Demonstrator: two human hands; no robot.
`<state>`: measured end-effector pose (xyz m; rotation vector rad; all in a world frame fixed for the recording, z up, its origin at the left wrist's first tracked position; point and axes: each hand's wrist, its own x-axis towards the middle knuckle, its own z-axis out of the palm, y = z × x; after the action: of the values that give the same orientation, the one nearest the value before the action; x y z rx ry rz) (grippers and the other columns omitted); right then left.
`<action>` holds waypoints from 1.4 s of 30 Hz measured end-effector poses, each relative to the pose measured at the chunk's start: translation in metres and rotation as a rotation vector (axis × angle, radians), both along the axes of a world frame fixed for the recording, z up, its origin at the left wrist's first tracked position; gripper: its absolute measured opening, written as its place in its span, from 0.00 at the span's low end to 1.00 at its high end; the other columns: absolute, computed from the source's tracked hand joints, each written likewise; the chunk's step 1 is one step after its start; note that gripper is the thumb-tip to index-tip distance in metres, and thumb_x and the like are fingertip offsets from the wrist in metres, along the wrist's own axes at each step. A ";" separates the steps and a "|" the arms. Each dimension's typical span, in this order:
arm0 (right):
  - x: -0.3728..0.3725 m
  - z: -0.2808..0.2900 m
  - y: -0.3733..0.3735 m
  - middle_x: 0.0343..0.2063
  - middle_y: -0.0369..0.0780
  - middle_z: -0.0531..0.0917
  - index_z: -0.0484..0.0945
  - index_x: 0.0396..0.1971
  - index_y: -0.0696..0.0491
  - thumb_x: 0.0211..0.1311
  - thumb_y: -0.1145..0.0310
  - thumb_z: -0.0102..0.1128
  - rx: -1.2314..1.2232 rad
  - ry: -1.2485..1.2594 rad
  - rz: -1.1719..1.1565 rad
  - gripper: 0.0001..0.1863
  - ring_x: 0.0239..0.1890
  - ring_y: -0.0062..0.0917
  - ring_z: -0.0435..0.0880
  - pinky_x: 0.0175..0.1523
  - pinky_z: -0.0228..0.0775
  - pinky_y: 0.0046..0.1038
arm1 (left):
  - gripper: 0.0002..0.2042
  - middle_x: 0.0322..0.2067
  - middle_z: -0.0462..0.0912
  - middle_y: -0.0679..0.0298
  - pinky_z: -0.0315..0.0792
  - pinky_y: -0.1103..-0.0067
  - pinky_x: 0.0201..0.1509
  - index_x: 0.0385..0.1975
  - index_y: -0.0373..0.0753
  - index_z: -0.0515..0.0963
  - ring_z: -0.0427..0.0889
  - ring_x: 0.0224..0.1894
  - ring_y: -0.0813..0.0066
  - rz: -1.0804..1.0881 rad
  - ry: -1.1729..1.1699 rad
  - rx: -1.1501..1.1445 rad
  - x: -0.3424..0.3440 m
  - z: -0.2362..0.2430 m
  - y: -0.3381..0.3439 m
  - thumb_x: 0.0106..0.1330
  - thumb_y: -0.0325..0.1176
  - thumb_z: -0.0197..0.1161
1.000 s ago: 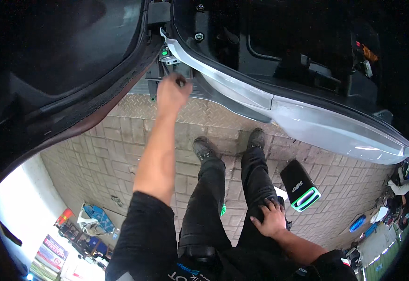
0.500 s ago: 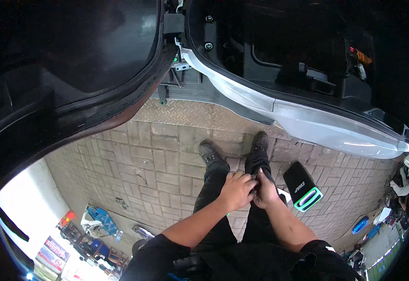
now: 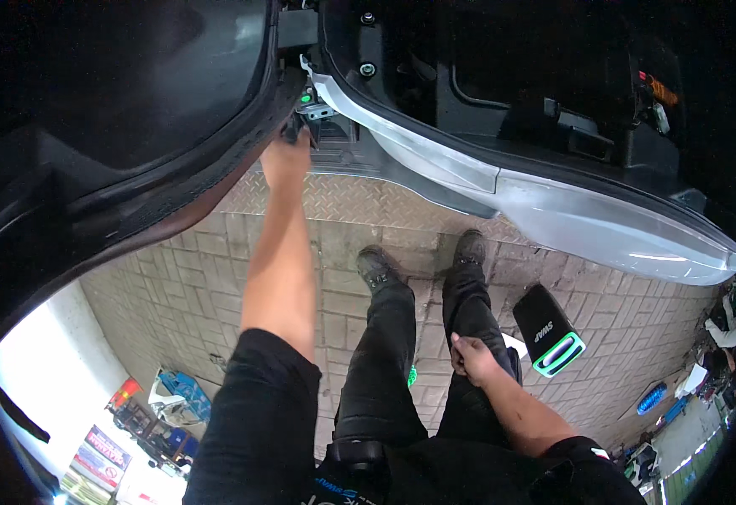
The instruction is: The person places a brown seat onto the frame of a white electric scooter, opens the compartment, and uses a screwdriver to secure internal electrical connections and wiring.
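Note:
My left hand [image 3: 286,158] reaches far forward to the gap between the raised black seat [image 3: 157,143] and the silver body panel [image 3: 435,156] of a scooter. Its fingers go in among dark parts beside a small metal bracket [image 3: 316,110], so their grip is hidden. Over my right thigh, my right hand [image 3: 474,360] is closed, with thumb and fingers drawn together. Whatever it may hold is too small or covered to make out. To the right of my right leg, a black box [image 3: 541,320] with a green-rimmed handle rests on the paving.
The scooter's open storage compartment [image 3: 486,109] spans the upper right, with an orange item [image 3: 661,89] inside. A patterned metal strip [image 3: 360,192] runs along the scooter's foot. Assorted items lie at the right edge, including a blue bottle-like thing [image 3: 652,398]. A blue-and-white bundle [image 3: 181,396] lies at lower left.
My two hands have come apart. The left has stretched forward to the gap by the seat, while the right stays over my thigh, closed. The view has shifted slightly.

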<state>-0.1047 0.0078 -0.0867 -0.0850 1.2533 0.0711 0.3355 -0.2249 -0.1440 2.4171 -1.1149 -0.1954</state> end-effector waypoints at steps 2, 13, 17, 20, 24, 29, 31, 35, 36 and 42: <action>-0.010 -0.007 0.008 0.12 0.32 0.66 0.67 0.19 0.51 0.71 0.55 0.54 -0.002 -0.001 -0.012 0.22 0.13 0.17 0.62 0.18 0.49 0.24 | 0.27 0.44 0.82 0.43 0.74 0.62 0.54 0.49 0.31 0.75 0.80 0.50 0.45 -0.147 -0.008 0.307 -0.002 -0.002 -0.024 0.56 0.46 0.68; -0.011 -0.012 0.009 0.14 0.32 0.68 0.69 0.21 0.51 0.70 0.53 0.55 -0.002 -0.038 -0.004 0.21 0.13 0.18 0.64 0.19 0.53 0.23 | 0.25 0.45 0.82 0.42 0.73 0.62 0.56 0.43 0.33 0.80 0.79 0.52 0.44 -0.104 -0.172 0.437 0.036 -0.037 -0.040 0.55 0.49 0.64; -0.014 -0.015 0.006 0.15 0.33 0.66 0.68 0.22 0.51 0.71 0.54 0.54 0.011 0.004 0.001 0.20 0.13 0.19 0.62 0.19 0.52 0.23 | 0.25 0.49 0.80 0.42 0.71 0.62 0.60 0.50 0.33 0.78 0.78 0.53 0.43 -0.068 0.067 0.436 0.005 -0.019 -0.047 0.53 0.41 0.64; -0.014 -0.015 0.004 0.16 0.33 0.68 0.72 0.24 0.54 0.70 0.53 0.55 0.042 -0.010 -0.046 0.20 0.14 0.18 0.65 0.19 0.55 0.23 | 0.21 0.42 0.83 0.44 0.76 0.63 0.51 0.46 0.32 0.79 0.82 0.44 0.45 -0.184 -0.024 0.245 0.014 -0.029 -0.037 0.55 0.38 0.62; -0.009 -0.014 0.002 0.15 0.33 0.67 0.72 0.26 0.55 0.70 0.53 0.55 0.058 -0.058 -0.011 0.20 0.15 0.18 0.65 0.20 0.54 0.23 | 0.16 0.36 0.84 0.44 0.79 0.65 0.38 0.47 0.37 0.80 0.87 0.36 0.50 -0.171 0.206 0.164 0.067 -0.042 -0.023 0.62 0.34 0.58; -0.018 -0.015 -0.001 0.14 0.32 0.65 0.72 0.28 0.56 0.71 0.53 0.54 0.072 -0.034 -0.068 0.20 0.15 0.18 0.63 0.20 0.53 0.23 | 0.16 0.31 0.83 0.47 0.79 0.65 0.27 0.51 0.35 0.76 0.87 0.28 0.55 -0.123 0.435 0.353 0.037 -0.025 -0.032 0.64 0.29 0.52; -0.014 -0.011 -0.004 0.14 0.31 0.63 0.73 0.29 0.56 0.71 0.53 0.53 0.083 -0.036 -0.064 0.20 0.15 0.18 0.62 0.21 0.53 0.23 | 0.17 0.33 0.83 0.45 0.79 0.64 0.31 0.51 0.34 0.76 0.87 0.31 0.52 -0.290 0.207 0.397 0.067 -0.026 -0.019 0.63 0.29 0.51; -0.014 -0.016 -0.003 0.15 0.30 0.63 0.73 0.29 0.53 0.73 0.52 0.50 0.074 -0.039 -0.055 0.19 0.16 0.18 0.61 0.22 0.53 0.23 | 0.18 0.38 0.82 0.42 0.77 0.61 0.44 0.52 0.34 0.74 0.83 0.40 0.43 -0.592 -0.227 0.343 0.078 -0.031 -0.020 0.61 0.27 0.50; -0.015 -0.016 -0.004 0.15 0.30 0.63 0.73 0.30 0.54 0.72 0.53 0.52 0.081 -0.033 -0.088 0.19 0.16 0.18 0.61 0.22 0.53 0.23 | 0.19 0.39 0.82 0.41 0.76 0.60 0.47 0.52 0.34 0.73 0.82 0.42 0.41 -0.633 -0.301 0.309 0.075 -0.033 -0.023 0.61 0.27 0.49; -0.011 -0.016 -0.014 0.15 0.30 0.64 0.74 0.31 0.54 0.72 0.53 0.52 0.100 -0.042 -0.132 0.18 0.16 0.18 0.62 0.21 0.54 0.23 | 0.20 0.52 0.77 0.42 0.67 0.60 0.60 0.52 0.34 0.74 0.73 0.56 0.40 -0.427 -0.276 0.210 0.073 -0.042 -0.028 0.58 0.30 0.57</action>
<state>-0.1157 -0.0062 -0.1023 0.0824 1.2083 0.0178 0.4085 -0.2534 -0.1865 2.4036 -1.8150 -0.1200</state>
